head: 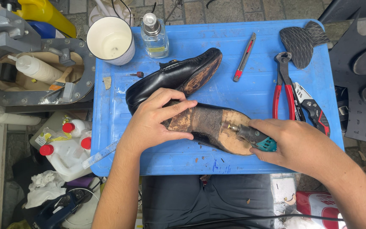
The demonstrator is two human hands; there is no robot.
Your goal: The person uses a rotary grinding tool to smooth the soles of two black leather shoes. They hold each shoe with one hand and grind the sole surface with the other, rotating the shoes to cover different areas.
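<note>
A black leather shoe lies sole-up [210, 125] on the blue plastic table [250, 68], its worn brown sole facing me. My left hand [155, 118] presses down on its heel end. My right hand [291, 142] grips a small teal and black rotary tool [255, 138] whose tip touches the sole's front part. A second black shoe [178, 76] lies on its side just behind, heel toward the upper right.
On the table stand a white cup [111, 40] and a clear glass bottle [154, 38]. A red utility knife [244, 57], red-handled pincers [284, 85], a folding knife [312, 108] and black rubber sole pieces [299, 42] lie at right. White bottles with red caps [66, 146] stand at lower left.
</note>
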